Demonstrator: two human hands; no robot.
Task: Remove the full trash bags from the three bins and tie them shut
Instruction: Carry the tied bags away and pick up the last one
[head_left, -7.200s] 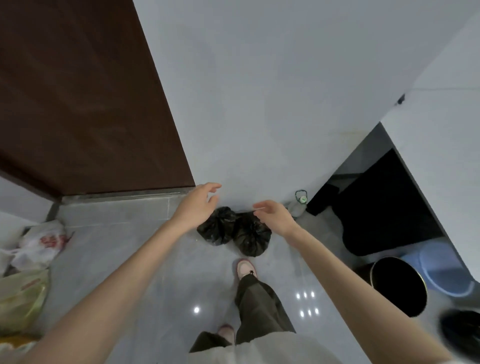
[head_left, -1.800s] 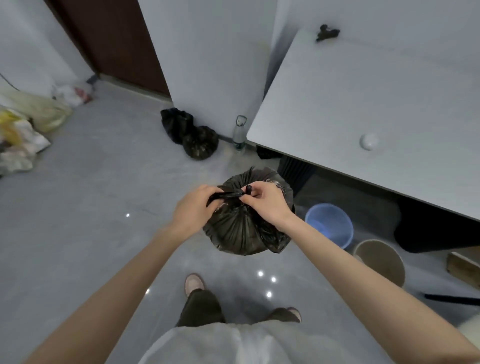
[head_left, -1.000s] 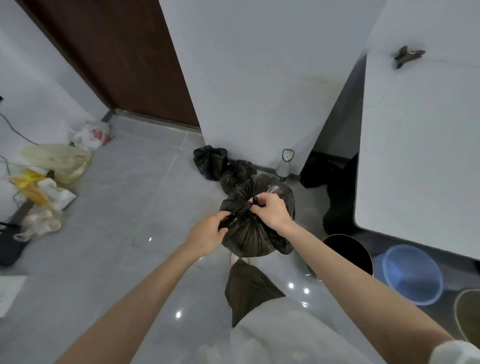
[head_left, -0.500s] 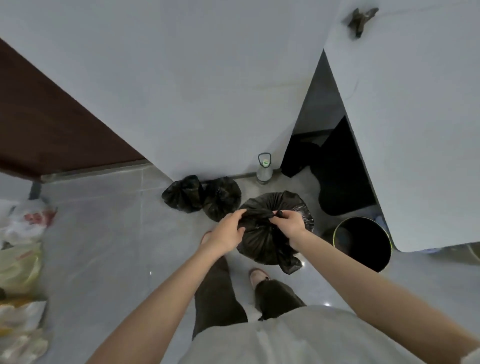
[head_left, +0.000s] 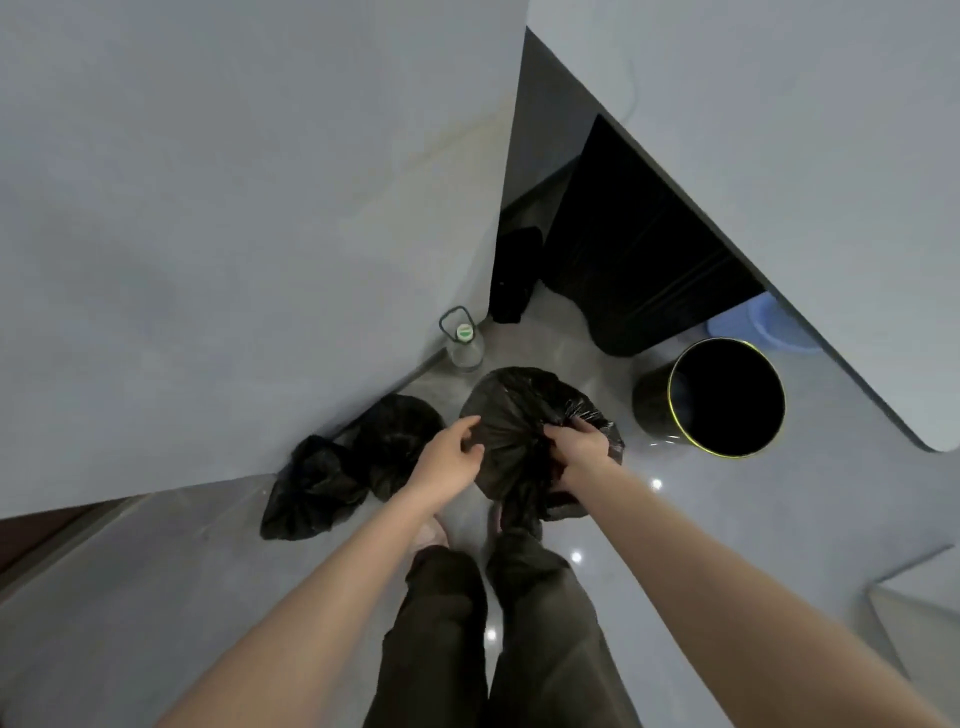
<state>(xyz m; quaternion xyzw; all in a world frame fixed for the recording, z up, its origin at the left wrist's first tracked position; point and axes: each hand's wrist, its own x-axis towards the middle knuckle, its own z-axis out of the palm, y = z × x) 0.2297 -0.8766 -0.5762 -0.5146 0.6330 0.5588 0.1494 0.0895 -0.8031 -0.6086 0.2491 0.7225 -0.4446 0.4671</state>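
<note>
Right hand (head_left: 576, 447) clutching gathered plastic of 3rd trash bag (head_left: 519, 410), fingers digging in. Left hand (head_left: 447, 460) loosely cupping bag's side, likely steadying; grip unclear. Bag being held low beside 2 tied bags (head_left: 395, 441) by wall, probably joining pile.

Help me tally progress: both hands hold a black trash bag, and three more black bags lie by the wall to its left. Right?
No. The head view shows two more bags by the wall, a nearer bag and a farther bag, not three. Otherwise right: left hand and right hand hold the black trash bag, the others to its left.
</note>
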